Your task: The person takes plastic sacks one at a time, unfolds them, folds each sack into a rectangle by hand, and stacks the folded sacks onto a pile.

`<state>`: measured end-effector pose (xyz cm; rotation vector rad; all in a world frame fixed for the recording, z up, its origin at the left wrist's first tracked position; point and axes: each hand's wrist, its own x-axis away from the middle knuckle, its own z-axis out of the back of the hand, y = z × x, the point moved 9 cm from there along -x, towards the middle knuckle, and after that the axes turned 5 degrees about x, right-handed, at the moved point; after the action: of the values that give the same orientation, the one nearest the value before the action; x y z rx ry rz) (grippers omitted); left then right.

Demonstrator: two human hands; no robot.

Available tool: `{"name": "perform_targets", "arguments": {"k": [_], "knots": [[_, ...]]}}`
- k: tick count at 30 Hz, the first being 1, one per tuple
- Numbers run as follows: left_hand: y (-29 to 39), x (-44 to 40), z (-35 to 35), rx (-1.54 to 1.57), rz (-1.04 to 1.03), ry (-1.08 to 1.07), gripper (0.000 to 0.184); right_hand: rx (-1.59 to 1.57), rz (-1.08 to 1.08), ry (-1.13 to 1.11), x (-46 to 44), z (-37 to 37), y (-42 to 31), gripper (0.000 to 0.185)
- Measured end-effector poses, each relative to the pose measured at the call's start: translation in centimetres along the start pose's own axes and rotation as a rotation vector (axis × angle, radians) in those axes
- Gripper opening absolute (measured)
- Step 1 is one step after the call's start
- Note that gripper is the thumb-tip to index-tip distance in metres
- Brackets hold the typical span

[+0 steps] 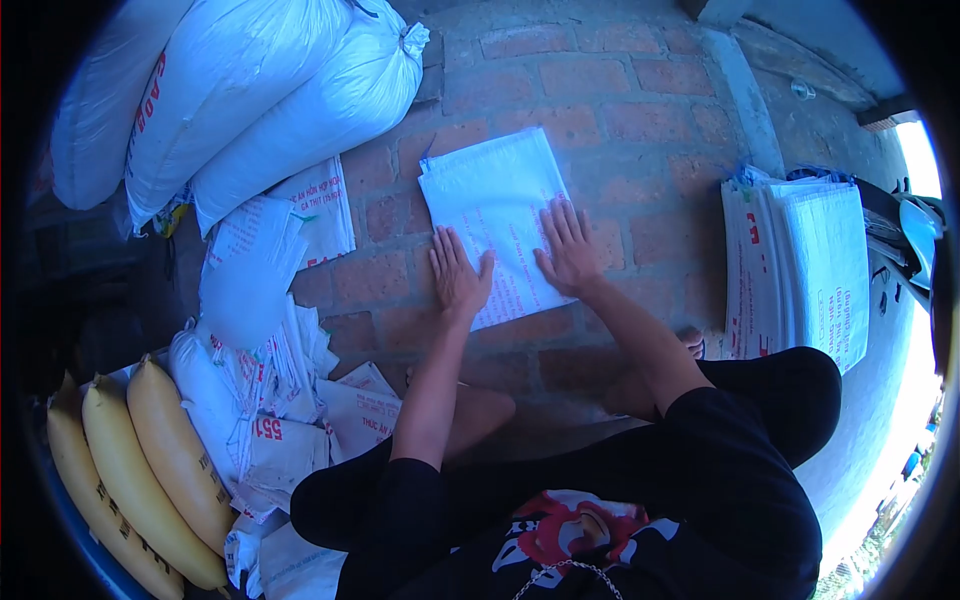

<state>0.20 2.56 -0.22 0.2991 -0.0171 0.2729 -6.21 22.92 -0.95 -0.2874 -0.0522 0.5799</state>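
A flat white woven feed sack (497, 190) with faint red print lies folded on the brick floor in front of me. Pressed on its lower left side is my left hand (461, 272), palm down with the fingers stretched out. My right hand (571, 245) lies flat near its right edge, fingers extended. Neither hand grips anything. The sack's top edge points away from me and looks slightly uneven at the upper left corner.
To the right stands a stack of folded white sacks (825, 270). Loose, crumpled sacks (285, 365) are heaped on the left. Behind them sit full white sacks (320, 120), and long yellow filled bags (150, 470) lie at lower left. Brick floor (590, 85) surrounds the flat sack.
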Motion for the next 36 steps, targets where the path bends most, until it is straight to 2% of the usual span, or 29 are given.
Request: {"name": "perform_targets", "arguments": {"k": [6,9,13,17,25,28,31,34,36], "knots": [[-0.7,-6.9,0.8,-0.079,-0.07,0.04,0.087,-0.034,-0.003,0.003,-0.2,0.4,-0.1,0.075],[-0.4,-10.2,1.7,-0.12,-0.112,0.053,0.085,0.04,-0.056,-0.126,-1.3,0.8,0.0,0.073],[-1.0,-13.0,0.9,-0.095,-0.112,0.039,0.08,0.006,0.014,0.054,-6.4,2.2,0.4,0.069],[-1.1,-12.8,0.3,-0.073,-0.116,0.113,0.08,0.03,0.01,0.087,-11.3,1.3,2.2,0.071],[-1.3,-13.0,0.2,-0.024,-0.119,0.126,0.082,0.031,0.018,0.044,-12.5,0.2,3.2,0.079],[-1.4,-13.5,0.4,-0.004,-0.1,0.08,0.083,0.047,0.019,0.033,-12.9,0.3,3.0,0.08],[-2.0,-14.2,1.0,0.048,-0.076,-0.11,0.08,0.103,0.006,-0.009,-12.9,0.6,2.7,0.08],[-1.1,-11.6,2.9,0.134,-0.054,-0.008,0.075,0.154,0.036,-0.015,-11.5,1.9,2.1,0.078],[0.9,-6.1,3.3,0.203,-0.113,0.126,0.069,0.129,0.187,-0.035,-7.3,3.2,-0.2,0.074]]}}
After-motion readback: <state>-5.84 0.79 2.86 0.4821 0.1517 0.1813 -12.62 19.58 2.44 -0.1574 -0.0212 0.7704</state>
